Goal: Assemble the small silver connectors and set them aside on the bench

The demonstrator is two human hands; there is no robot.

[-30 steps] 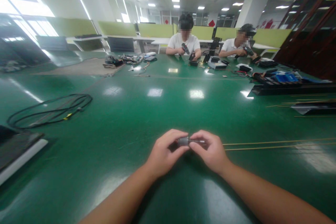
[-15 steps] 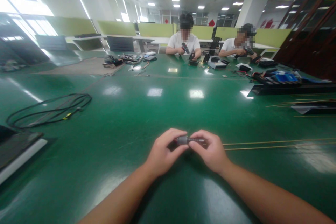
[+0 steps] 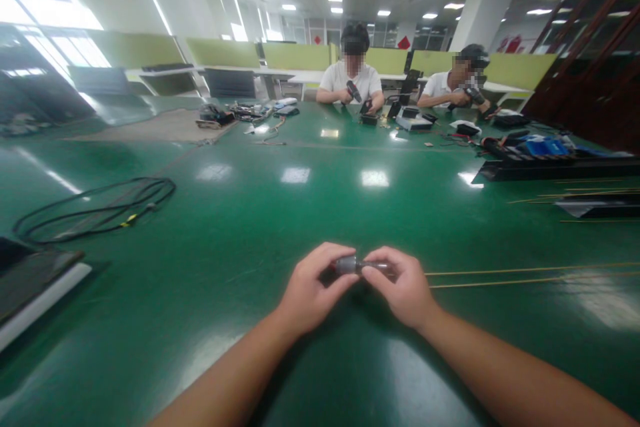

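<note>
Hands meet low over the green surface (image 3: 300,213): left hand (image 3: 310,290) and right hand (image 3: 403,290) both pinch a small grey cylinder (image 3: 350,265) between closed fingertips, one at each end.

glossy green table (image 3: 310,207), smooth
</note>
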